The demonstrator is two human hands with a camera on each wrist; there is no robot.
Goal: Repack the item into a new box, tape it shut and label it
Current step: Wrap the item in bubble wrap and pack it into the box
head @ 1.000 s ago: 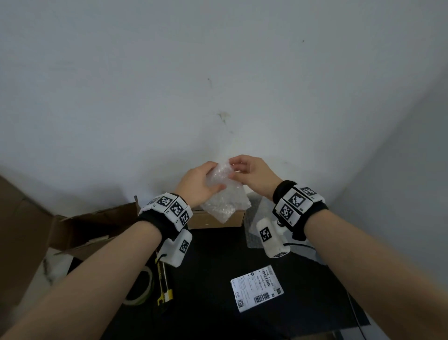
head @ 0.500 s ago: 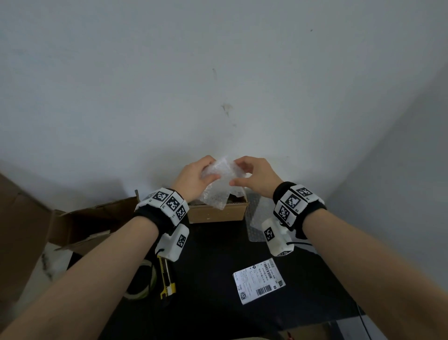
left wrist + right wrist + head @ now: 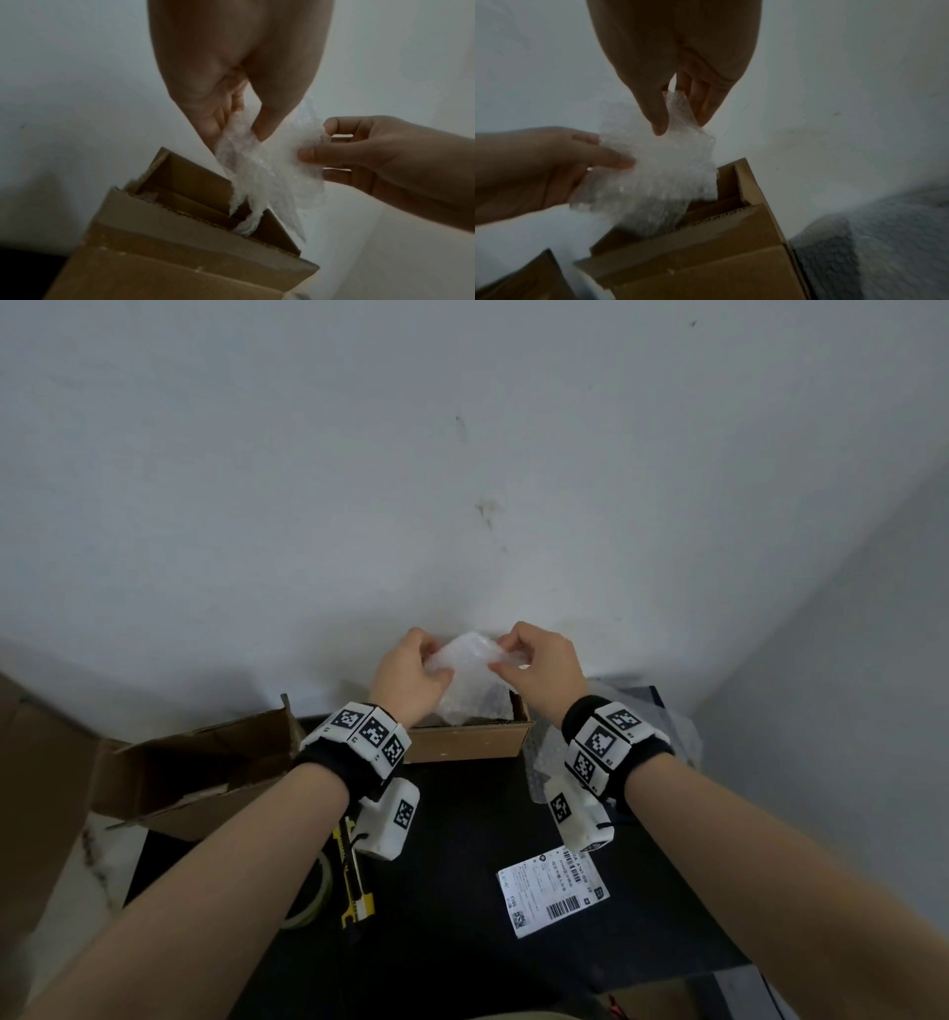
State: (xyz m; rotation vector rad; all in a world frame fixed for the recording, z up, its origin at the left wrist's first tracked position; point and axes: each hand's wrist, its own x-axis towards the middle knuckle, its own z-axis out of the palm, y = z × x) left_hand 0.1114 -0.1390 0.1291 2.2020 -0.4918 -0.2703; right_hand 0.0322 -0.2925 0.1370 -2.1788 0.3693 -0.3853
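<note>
Both hands hold a sheet of clear bubble wrap just above a small open cardboard box at the back of the black table. My left hand pinches its left edge, thumb in front. My right hand pinches the right edge. The wrap's lower end hangs down into the box. I cannot tell whether an item is inside the wrap. A white shipping label lies flat on the table near me.
A larger opened cardboard box lies on its side at the left. A yellow utility knife and a tape roll lie under my left forearm. More bubble wrap lies right of the small box. A white wall stands right behind.
Both hands have lowered the bubble wrap toward the small box, so its bottom end now dips inside. The hands have also spread slightly apart on the wrap.
</note>
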